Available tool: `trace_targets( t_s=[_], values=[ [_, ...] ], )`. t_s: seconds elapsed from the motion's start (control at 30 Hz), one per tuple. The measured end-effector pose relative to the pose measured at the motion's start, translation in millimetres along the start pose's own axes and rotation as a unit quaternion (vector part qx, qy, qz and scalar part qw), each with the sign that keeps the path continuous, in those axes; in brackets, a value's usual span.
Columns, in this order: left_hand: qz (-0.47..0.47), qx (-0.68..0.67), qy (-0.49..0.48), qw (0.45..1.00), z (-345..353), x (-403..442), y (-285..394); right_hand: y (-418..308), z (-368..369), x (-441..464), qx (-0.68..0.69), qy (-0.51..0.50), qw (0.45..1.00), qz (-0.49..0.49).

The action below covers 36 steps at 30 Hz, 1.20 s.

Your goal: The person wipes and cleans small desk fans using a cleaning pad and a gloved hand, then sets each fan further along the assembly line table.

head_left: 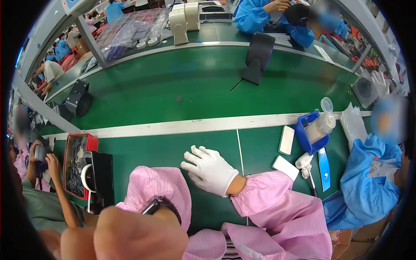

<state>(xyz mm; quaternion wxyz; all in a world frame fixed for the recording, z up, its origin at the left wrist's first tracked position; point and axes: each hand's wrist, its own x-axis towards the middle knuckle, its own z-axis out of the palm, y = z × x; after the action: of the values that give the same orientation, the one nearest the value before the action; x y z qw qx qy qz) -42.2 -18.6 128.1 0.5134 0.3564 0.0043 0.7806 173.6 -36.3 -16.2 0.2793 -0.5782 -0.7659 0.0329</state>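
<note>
My right hand (211,170), in a white glove, lies palm down on the green bench, its fingers a little apart and nothing in them. Bare and blurred, my left hand (130,234) is raised close to the camera at the lower left. Its knuckles look bent, but the fingertips are hidden, so what it holds, if anything, cannot be seen. A dark watch (160,207) is on the left wrist, beside a pink striped sleeve.
To the left stand a red bin (93,142) of dark pieces and a black tape dispenser (104,173). A blue bin (303,123) with a bottle, white blocks (286,140) and a blue tube (324,169) lie right. Co-workers sit at both sides. A black device (259,56) stands on the far strip.
</note>
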Motion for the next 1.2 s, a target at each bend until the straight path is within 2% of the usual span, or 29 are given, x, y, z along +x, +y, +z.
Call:
trace_targets(
  t_s=[0.07,0.13,0.2,0.27,0.33,0.37,0.4,0.57,0.77,0.97,1.07,1.13,1.17,1.2],
  values=[
    [0.01,-0.079,-0.177,0.981,11,17,-23,0,0,-1,-0.005,0.0,1.0,-0.003],
    [0.02,-0.156,-0.358,0.92,25,37,-47,2,3,-1,-0.011,0.014,1.0,-0.009],
    [0.028,-0.173,-0.402,0.899,44,39,-42,1,3,0,-0.006,0.024,1.0,-0.009],
    [0.111,-0.112,-0.306,0.939,69,25,-39,1,2,-1,-0.007,0.022,1.0,-0.005],
    [0.264,-0.027,-0.191,0.945,82,14,-51,1,0,-1,-0.005,0.016,1.0,-0.006],
    [0.089,-0.237,-0.275,0.927,70,21,-38,0,0,-1,-0.003,0.013,1.0,-0.005],
    [0.062,-0.226,-0.29,0.928,65,24,-37,1,3,-2,0.0,0.023,1.0,-0.007],
    [0.111,-0.059,-0.276,0.953,60,21,-40,0,2,-6,0.001,0.021,1.0,-0.002],
    [0.148,0.03,-0.268,0.952,57,22,-36,0,1,-4,-0.006,0.003,1.0,0.0],
    [0.151,0.083,-0.268,0.948,54,24,-35,1,6,-6,0.003,0.033,0.999,0.0],
    [0.183,0.17,-0.276,0.928,46,29,-25,0,4,-5,0.002,0.013,1.0,0.006],
    [0.212,0.338,-0.286,0.871,27,45,-18,0,3,-4,0.01,0.008,1.0,0.009],
    [0.216,0.487,-0.287,0.796,12,54,-11,0,2,-5,0.014,0.004,1.0,0.01],
    [0.262,0.729,-0.198,0.601,-11,62,0,1,3,-5,0.005,0.017,1.0,0.002]
  ],
)
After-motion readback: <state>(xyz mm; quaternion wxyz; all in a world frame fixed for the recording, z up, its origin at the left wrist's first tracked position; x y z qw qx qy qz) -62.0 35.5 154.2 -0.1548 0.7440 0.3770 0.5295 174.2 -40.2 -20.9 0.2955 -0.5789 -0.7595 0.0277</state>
